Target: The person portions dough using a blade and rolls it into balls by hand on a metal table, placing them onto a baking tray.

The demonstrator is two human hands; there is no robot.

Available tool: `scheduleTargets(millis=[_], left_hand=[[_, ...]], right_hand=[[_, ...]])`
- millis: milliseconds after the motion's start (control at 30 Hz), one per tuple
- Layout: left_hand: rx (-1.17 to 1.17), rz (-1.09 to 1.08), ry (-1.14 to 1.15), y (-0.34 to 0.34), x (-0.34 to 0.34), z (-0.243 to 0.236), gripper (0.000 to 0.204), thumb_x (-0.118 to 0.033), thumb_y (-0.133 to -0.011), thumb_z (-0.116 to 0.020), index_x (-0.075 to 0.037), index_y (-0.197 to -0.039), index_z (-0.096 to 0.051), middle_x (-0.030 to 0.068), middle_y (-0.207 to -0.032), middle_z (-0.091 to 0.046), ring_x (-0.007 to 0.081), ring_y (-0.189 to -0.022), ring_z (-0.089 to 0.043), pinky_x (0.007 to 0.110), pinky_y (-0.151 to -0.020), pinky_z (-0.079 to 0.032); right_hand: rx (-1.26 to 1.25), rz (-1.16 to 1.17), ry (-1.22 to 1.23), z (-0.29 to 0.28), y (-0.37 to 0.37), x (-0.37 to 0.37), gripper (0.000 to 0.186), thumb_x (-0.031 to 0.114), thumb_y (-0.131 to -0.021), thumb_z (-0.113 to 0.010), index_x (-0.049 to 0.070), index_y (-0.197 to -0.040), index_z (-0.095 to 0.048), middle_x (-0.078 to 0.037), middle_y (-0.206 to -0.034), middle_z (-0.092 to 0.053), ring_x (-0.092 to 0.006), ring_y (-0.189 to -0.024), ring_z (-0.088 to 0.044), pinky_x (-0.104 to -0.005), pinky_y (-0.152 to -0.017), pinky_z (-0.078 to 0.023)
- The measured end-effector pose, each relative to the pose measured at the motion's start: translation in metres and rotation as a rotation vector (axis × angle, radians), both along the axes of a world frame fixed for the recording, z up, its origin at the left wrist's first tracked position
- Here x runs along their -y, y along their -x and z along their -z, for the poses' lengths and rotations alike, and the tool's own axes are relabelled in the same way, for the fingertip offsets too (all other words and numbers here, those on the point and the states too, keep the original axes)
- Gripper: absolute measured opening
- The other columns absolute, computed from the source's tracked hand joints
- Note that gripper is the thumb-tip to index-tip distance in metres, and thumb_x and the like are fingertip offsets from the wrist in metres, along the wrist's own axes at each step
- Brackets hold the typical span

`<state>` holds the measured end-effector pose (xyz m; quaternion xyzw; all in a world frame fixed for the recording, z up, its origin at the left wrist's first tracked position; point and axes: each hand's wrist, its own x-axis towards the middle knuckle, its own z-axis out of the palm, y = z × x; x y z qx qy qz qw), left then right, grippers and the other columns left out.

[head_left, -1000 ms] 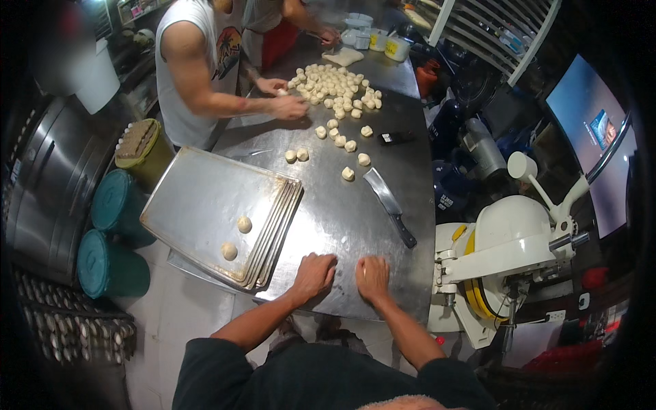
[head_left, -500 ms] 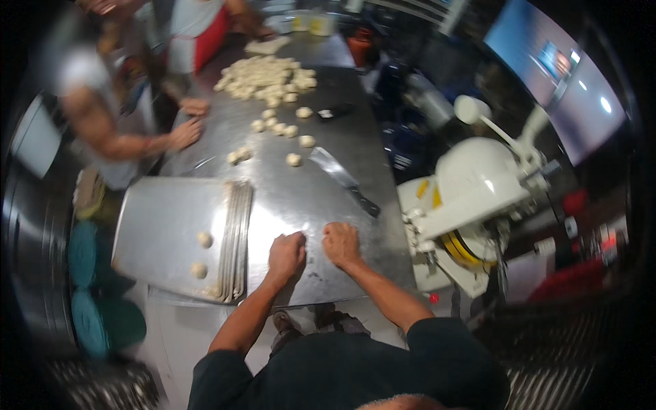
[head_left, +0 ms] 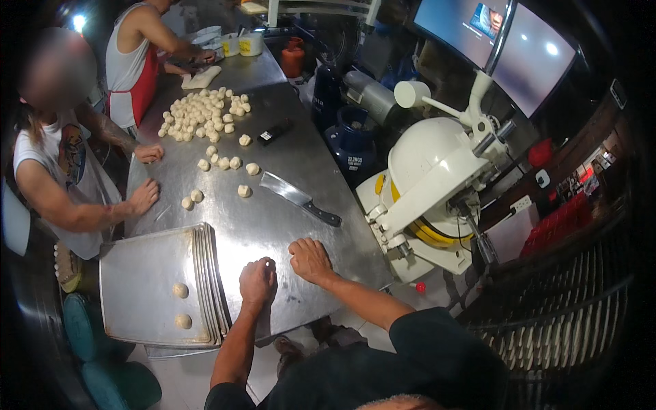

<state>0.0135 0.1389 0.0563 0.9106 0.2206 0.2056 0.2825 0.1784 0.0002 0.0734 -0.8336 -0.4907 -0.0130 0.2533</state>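
Rests left hand (head_left: 257,281) and right hand (head_left: 310,260) on desk (head_left: 355,263) at near side with curled grip; cannot tell if clamped on anything. Has two dough balls (head_left: 180,290) on baking tray (head_left: 143,273) at left, dough-ball cluster (head_left: 205,115) at far left.

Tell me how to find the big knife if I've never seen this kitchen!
Find the metal table in the middle of the picture. Just beyond the camera wearer's right hand lies the big knife, with its handle toward the white machine. Unlike the round, pale dough balls nearby, it's long and flat, with a broad, shiny blade and a black handle.
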Motion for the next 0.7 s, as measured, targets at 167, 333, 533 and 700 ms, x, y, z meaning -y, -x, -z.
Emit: scheduleTargets(millis=[167,333,533,700], left_hand=[[0.067,-0.004,0.155,0.055,0.016,0.014,0.035,-0.011,-0.089,-0.071,-0.004,-0.123,-0.064,0.0170,-0.086,-0.065,0.0365,-0.082,-0.061,0.049,-0.078,-0.050],[-0.140,0.152,-0.063,0.037,-0.021,-0.006,0.032,-0.012,-0.086,-0.070,-0.004,-0.117,-0.069,0.0185,-0.088,-0.069,0.0389,-0.085,-0.063,0.050,-0.078,-0.047],[0.007,0.046,-0.074,-0.018,-0.011,-0.013,0.021,-0.015,-0.089,-0.069,-0.004,-0.107,-0.066,0.0162,-0.087,-0.067,0.0380,-0.087,-0.063,0.050,-0.079,-0.049],[0.124,0.038,0.174,0.040,0.017,0.001,0.031,-0.007,-0.090,-0.065,-0.004,-0.121,-0.064,0.0156,-0.098,-0.067,0.0330,-0.091,-0.060,0.044,-0.086,-0.049]], right_hand=[[-0.166,-0.187,0.074,0.010,0.012,0.055,0.012,0.016,-0.085,-0.061,0.011,-0.096,-0.063,-0.010,-0.096,-0.062,-0.0318,-0.101,-0.055,-0.0456,-0.091,-0.042],[0.055,-0.207,0.028,0.033,-0.003,0.055,0.029,0.016,-0.081,-0.064,0.010,-0.109,-0.071,-0.011,-0.110,-0.067,-0.0323,-0.109,-0.057,-0.0457,-0.095,-0.041],[0.033,-0.069,-0.014,0.032,-0.013,-0.007,0.023,0.012,-0.084,-0.061,0.007,-0.103,-0.072,-0.013,-0.105,-0.072,-0.0331,-0.100,-0.065,-0.0468,-0.093,-0.049],[-0.117,-0.334,0.013,0.006,0.000,0.056,0.016,0.007,-0.083,-0.059,0.008,-0.098,-0.064,-0.012,-0.101,-0.064,-0.0325,-0.100,-0.057,-0.0450,-0.090,-0.043]])
